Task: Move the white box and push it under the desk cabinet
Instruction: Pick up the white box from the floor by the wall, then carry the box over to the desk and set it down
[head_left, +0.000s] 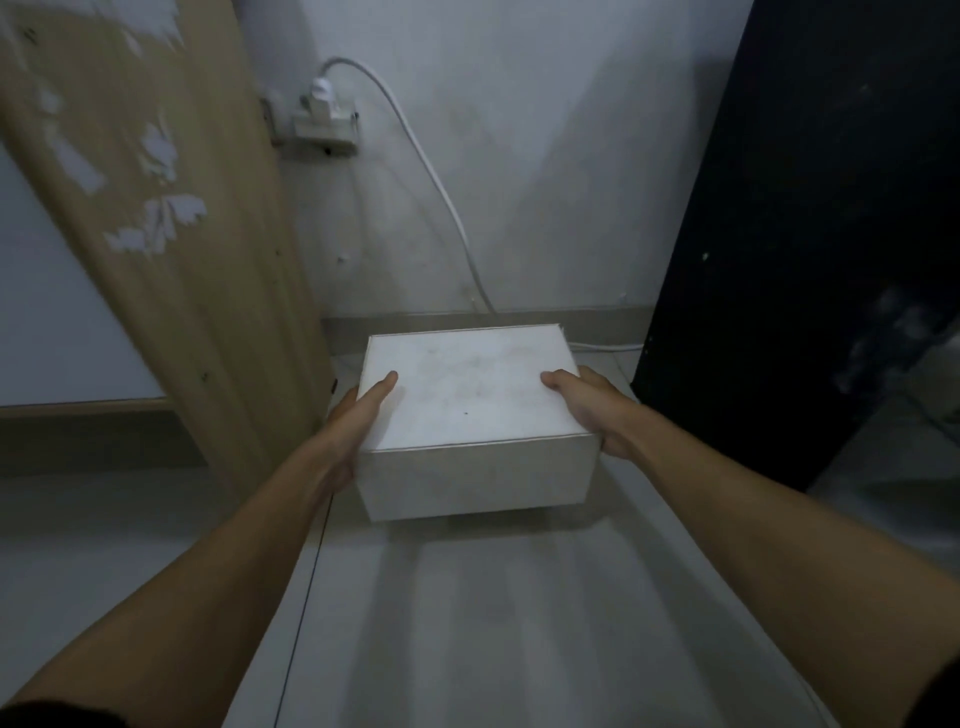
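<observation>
White box (470, 402): cardboard, closed lid, faint smudges and one small dark speck on top; sits low over the floor between a wooden panel and a black panel, near the wall; a thin shadow runs under its near edge, so whether it rests on the floor or is just lifted cannot be told
Left hand (358, 423): pressed to the box's left side, thumb laid on the lid, fingers hidden behind the side; grasping the box
Right hand (589, 408): pressed to the box's right side, thumb on the lid's right edge, fingers wrapped down the side; grasping the box
Arms: both bare, stretched forward from the lower corners; dark sleeve edges just show at the bottom
Wooden panel (171, 234): light brown, left of the box, veneer peeled off in pale patches
Black panel (810, 234): tall, dark, right of the box
Wall (545, 156): pale grey, behind the box
Socket (324, 127): white, on the wall upper left, with a plug in it
Cable (447, 202): white, runs from the plug down the wall and along the floor behind the box
Floor (467, 597): pale grey tiles, one dark joint line running toward the box's left side
</observation>
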